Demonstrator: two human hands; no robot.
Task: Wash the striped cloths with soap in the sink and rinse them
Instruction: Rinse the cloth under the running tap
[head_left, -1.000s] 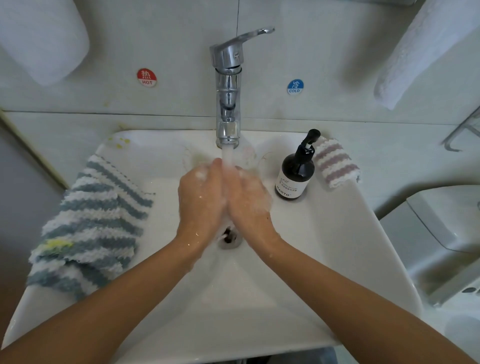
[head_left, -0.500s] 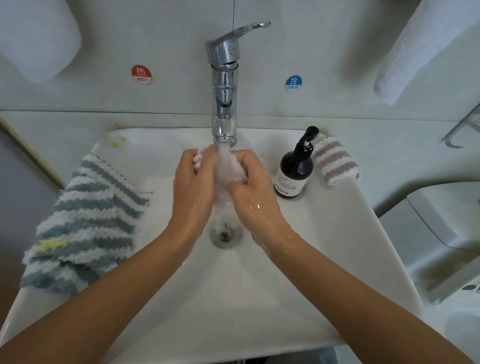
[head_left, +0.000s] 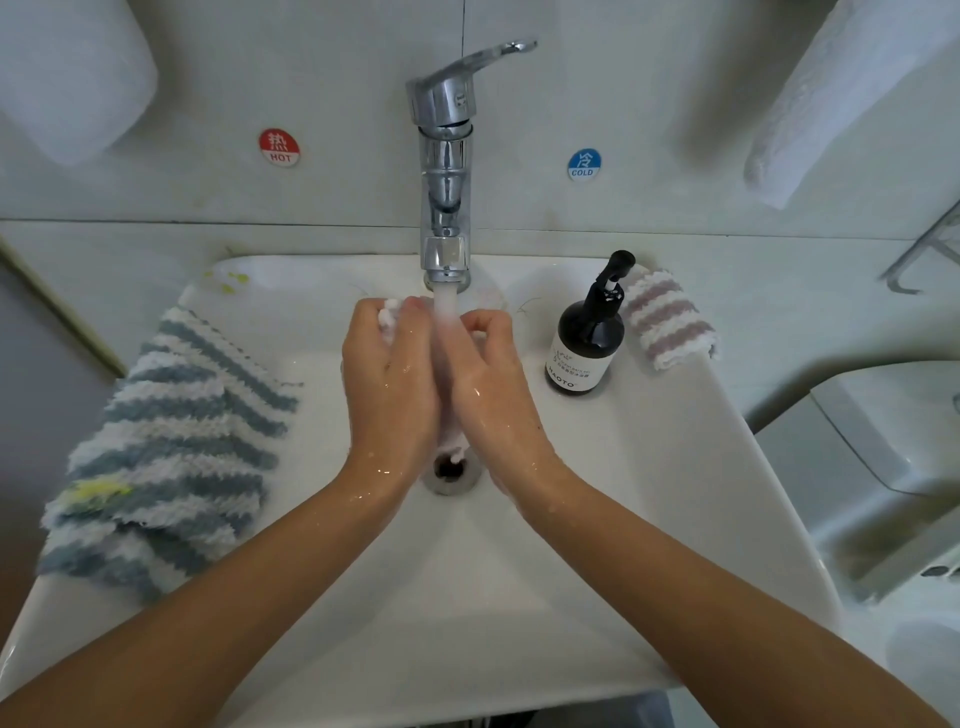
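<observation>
At far left I note a blue-and-white striped cloth (head_left: 166, 441) draped over the left rim of the sink (head_left: 649, 519), part of it hanging outside the basin; a yellow patch shows on its near left portion. On the wall above it sits a red sticker marked HOT (head_left: 279, 147). Yellowish specks lie on the far left corner of the sink rim. Moving inward, my left hand (head_left: 389, 384) is over the basin, fingers curled, gripping a small pale cloth (head_left: 388, 317) whose bunched edge shows between thumb and fingers at the far end of the hand. The chrome faucet (head_left: 445, 171) stands at the middle of the far rim with its lever raised, and a stream of water (head_left: 447, 306) falls from the spout onto the cloth between the two hands. The drain (head_left: 451, 467) lies directly below, near the wrists, with a pale end of the cloth hanging just above it. My right hand (head_left: 493, 384) presses against the left, its fingers curled round the same cloth; both hands are wet. To the right, a blue sticker marked COLD (head_left: 584, 164) is on the wall. A dark pump soap bottle (head_left: 587, 348) stands upright on the right rim, and just beside it, at far right, a folded pink-and-white striped cloth (head_left: 667, 319) rests on the rim's far corner.
</observation>
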